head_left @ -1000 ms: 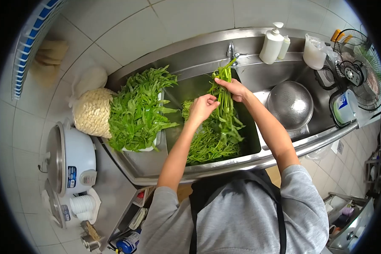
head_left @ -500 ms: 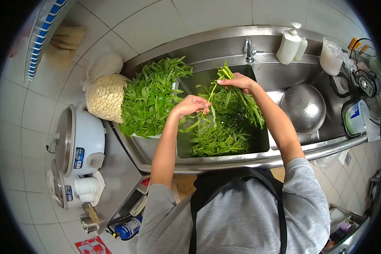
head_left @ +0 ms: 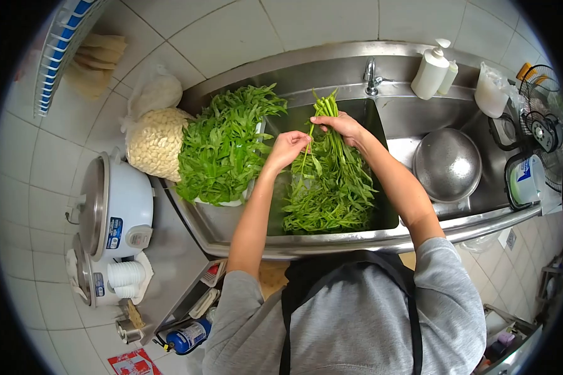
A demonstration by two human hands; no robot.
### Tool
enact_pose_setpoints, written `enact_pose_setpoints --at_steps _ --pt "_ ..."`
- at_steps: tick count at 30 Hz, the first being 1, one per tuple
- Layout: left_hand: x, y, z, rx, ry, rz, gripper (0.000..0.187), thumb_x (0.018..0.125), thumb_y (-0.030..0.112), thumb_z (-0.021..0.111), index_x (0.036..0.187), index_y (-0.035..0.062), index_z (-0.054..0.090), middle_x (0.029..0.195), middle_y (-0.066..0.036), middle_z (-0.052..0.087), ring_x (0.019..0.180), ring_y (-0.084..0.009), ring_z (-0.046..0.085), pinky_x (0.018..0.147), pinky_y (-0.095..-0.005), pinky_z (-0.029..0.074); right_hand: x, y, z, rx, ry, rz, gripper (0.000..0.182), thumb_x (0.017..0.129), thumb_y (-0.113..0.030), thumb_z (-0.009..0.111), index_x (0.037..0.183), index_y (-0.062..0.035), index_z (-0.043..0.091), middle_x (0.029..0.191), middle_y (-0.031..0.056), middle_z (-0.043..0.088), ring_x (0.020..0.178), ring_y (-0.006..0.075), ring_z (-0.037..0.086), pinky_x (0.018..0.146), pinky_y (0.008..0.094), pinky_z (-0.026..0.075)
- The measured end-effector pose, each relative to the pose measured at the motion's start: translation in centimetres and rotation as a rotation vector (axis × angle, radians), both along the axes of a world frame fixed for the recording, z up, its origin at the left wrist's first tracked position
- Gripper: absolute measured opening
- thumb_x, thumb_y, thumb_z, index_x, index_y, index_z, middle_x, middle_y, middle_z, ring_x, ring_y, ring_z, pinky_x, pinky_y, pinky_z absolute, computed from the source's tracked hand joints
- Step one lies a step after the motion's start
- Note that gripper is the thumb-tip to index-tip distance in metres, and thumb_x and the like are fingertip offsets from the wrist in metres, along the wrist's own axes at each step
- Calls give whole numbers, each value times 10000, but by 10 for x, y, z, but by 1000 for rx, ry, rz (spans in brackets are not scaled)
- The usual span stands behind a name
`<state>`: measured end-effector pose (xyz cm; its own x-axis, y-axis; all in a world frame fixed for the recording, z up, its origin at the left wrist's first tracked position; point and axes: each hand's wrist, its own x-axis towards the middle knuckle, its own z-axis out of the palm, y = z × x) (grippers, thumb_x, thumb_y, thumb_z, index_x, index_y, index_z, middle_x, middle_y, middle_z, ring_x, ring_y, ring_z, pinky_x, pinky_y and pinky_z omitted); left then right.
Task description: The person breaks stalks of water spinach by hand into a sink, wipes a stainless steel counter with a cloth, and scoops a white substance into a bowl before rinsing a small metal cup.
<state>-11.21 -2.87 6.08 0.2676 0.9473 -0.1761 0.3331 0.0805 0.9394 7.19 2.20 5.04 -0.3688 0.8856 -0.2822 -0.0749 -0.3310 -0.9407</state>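
Observation:
Over the left sink basin, my right hand (head_left: 342,127) is closed round a bunch of green stems (head_left: 336,147), their cut ends up toward the tap and their leaves hanging down. My left hand (head_left: 289,149) pinches a thin green stem (head_left: 306,155) just left of the bunch. More leafy greens (head_left: 328,209) lie below in the basin (head_left: 386,187). Left of the basin, a heap of leafy greens (head_left: 222,150) fills a white container, of which only parts of the edge show.
A tap (head_left: 371,78) and soap bottles (head_left: 430,74) stand behind the sink. A metal bowl (head_left: 448,165) sits in the right basin, near a black wire rack (head_left: 514,181). At the left are a bag of pale pieces (head_left: 155,144) and rice cookers (head_left: 128,206).
The bunch in my right hand has moved left and now hangs straighter down. My left hand has shifted slightly left and up, still pinching a stem.

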Motion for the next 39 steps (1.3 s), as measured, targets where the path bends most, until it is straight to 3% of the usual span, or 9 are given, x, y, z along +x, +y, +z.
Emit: enact_pose_setpoints --at_steps 6,11,16,20,24,30,32,35,39 --pt "4 7 -10 144 -214 78 154 851 103 578 893 -43 554 665 -30 578 577 -78 530 551 -223 439 6 -9 12 5 41 -115 256 694 -259 747 703 -92 553 617 -16 487 541 81 450 482 244 377" --pt "9 10 -10 191 -188 38 112 836 74 578 899 -16 558 648 -18 576 561 -79 527 538 -215 437 4 -10 12 34 73 -176 232 689 -227 751 693 -84 567 609 -14 492 542 81 449 476 252 373" --pt "11 10 -7 216 128 16 114 830 94 560 830 -16 591 673 -6 581 568 -49 512 530 -205 424 8 -18 15 9 18 -186 229 678 -223 759 684 -74 585 613 -6 507 542 86 457 481 260 381" --pt "15 17 -20 227 -62 52 127 787 102 595 744 -16 587 603 -10 569 535 -64 504 504 -216 399 8 -21 14 91 -1 -247 234 669 -223 766 732 -51 621 641 -1 541 559 88 470 493 257 387" --pt "24 16 -13 182 -46 16 125 833 89 519 799 -10 588 714 -43 604 599 -93 561 547 -229 422 10 -29 11 124 66 -281 204 687 -206 752 738 -51 629 668 -11 573 578 67 480 509 239 380" --pt "38 21 -31 -118 -368 298 180 841 188 504 809 29 582 715 -52 592 628 -122 579 546 -246 403 14 -50 14 232 -1 -425 247 708 -206 729 847 -24 634 765 11 624 696 83 536 653 257 438" --pt "33 21 -47 -81 -452 226 228 866 253 536 891 31 583 720 -46 585 670 -123 575 591 -234 419 25 -52 13 248 -10 -457 269 706 -218 729 859 -19 631 779 20 630 701 81 536 653 254 436" --pt "29 21 -52 -133 -624 126 151 870 171 538 927 34 565 806 -45 586 688 -137 574 643 -248 459 44 -53 7 271 -146 -487 310 698 -238 730 887 -13 629 799 35 635 709 94 545 678 269 441" --pt "35 16 -38 -144 -500 63 211 895 213 529 999 29 538 820 -43 582 721 -119 567 627 -235 458 58 -64 2 277 -193 -489 390 671 -287 742 930 -15 636 822 59 647 735 119 568 723 277 449"
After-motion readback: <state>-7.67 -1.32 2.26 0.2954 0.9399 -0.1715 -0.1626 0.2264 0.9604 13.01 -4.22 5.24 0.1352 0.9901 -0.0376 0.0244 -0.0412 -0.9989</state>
